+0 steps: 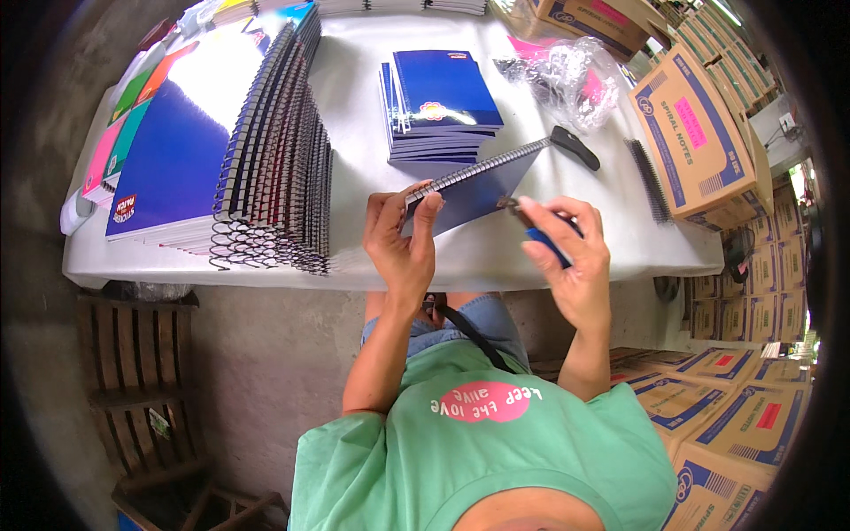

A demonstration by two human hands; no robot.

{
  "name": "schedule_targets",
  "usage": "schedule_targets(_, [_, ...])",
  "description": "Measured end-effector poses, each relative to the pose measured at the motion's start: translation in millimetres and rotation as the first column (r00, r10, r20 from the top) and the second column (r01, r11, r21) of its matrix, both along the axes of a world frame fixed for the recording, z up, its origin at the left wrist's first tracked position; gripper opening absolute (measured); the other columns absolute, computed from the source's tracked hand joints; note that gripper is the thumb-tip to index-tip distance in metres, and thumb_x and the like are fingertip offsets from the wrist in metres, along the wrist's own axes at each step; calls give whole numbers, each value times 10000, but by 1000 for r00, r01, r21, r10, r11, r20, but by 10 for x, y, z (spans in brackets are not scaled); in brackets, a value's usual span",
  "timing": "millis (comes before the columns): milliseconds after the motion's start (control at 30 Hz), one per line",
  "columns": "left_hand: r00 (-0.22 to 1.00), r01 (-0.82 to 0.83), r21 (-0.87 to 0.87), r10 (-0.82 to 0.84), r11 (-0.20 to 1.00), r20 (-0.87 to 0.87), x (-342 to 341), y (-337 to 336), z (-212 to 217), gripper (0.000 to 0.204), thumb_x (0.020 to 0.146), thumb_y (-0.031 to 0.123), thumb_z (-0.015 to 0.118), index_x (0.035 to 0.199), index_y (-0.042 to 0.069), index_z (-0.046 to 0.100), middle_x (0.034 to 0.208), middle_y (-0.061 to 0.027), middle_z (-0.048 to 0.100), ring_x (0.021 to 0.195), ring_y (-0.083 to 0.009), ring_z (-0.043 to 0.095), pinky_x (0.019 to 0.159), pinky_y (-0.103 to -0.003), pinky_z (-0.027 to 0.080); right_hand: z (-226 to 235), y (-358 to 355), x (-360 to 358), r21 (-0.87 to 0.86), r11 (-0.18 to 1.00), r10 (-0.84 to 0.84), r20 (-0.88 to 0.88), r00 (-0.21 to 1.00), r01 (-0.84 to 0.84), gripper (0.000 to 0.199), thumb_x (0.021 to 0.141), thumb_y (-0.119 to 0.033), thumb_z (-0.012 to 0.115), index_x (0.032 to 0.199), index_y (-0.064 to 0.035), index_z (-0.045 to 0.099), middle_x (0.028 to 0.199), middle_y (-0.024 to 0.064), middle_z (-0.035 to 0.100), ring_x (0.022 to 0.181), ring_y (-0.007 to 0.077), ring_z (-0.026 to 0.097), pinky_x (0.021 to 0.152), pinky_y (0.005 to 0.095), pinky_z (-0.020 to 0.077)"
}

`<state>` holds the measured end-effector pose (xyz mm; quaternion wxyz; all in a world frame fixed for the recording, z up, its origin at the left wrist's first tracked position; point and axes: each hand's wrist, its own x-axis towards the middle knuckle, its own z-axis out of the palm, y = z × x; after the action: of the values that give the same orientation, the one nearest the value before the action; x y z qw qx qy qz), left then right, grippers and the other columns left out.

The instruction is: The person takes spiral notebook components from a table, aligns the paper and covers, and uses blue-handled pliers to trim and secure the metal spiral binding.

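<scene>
The left hand [398,237] is pinching the notebook [478,191] over the table [354,115]; the right hand [577,258] is gripping blue-handled pliers [549,250], jaw opening unclear. Coil [492,165] work is seemingly happening, next calling for steady alignment.

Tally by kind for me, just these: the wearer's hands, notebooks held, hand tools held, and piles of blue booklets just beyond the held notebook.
Hands: 2 (left hand, right hand)
Spiral notebook held: 1
Blue-handled tool held: 1
Blue booklet pile: 1
Total: 5
</scene>
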<state>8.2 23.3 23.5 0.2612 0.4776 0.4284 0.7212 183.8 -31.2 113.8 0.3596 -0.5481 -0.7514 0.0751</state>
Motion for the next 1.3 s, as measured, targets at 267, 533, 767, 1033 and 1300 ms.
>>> schedule_targets(267, [932, -80, 157, 130, 984, -338, 141, -120, 312, 358, 745, -54, 663, 1078, 76, 677, 730, -31, 506, 634, -118, 465, 550, -230, 377, 204, -16, -268, 123, 992, -11, 229, 973, -17, 346, 812, -306, 656, 1142, -206, 659, 1039, 64, 558, 962, 256, 502, 853, 372, 367])
schedule_targets(533, [920, -58, 198, 129, 979, -370, 210, -156, 317, 439, 730, -112, 600, 1119, 82, 660, 738, -21, 474, 641, -119, 434, 557, -233, 374, 160, -68, -204, -70, 992, 109, 94, 990, -102, 331, 873, -321, 596, 1172, -181, 616, 938, 52, 570, 847, 214, 549, 725, 361, 436])
schedule_targets(767, [888, -104, 310, 229, 945, -398, 250, -166, 279, 477, 709, -106, 645, 1148, 81, 641, 725, -27, 484, 653, -154, 448, 573, -258, 386, 20, -68, -28, -475, 432, -193, -879, 435, -767, 439, 982, -354, 424, 1306, -58, 441, 937, 36, 576, 806, 104, 580, 606, 227, 467])
schedule_targets(1033, [991, -124, 229, 110, 966, 74, 38, -67, 725, 515, 905, 130, 600, 1354, 34, 368, 885, 1, 410, 720, -34, 392, 602, -156, 385, -690, 129, 718, -347, 888, -214, 264, 940, 300, 450, 896, -356, 547, 1294, -152, 497, 1110, 141, 522, 1091, 319, 487, 1016, 407, 321])
schedule_targets(1300, [949, -65, 546, -118, 835, 294, -35, -317, 1317, 421, 926, 41, 510, 1320, 46, 361, 1042, -30, 466, 779, -38, 412, 730, -179, 368, -500, 673, 364, -8, 947, 100, -942, 319, -321, 785, 886, -599, 437, 1450, -94, 228, 1501, 118, 221, 1389, 266, 206, 1106, 434, 206])
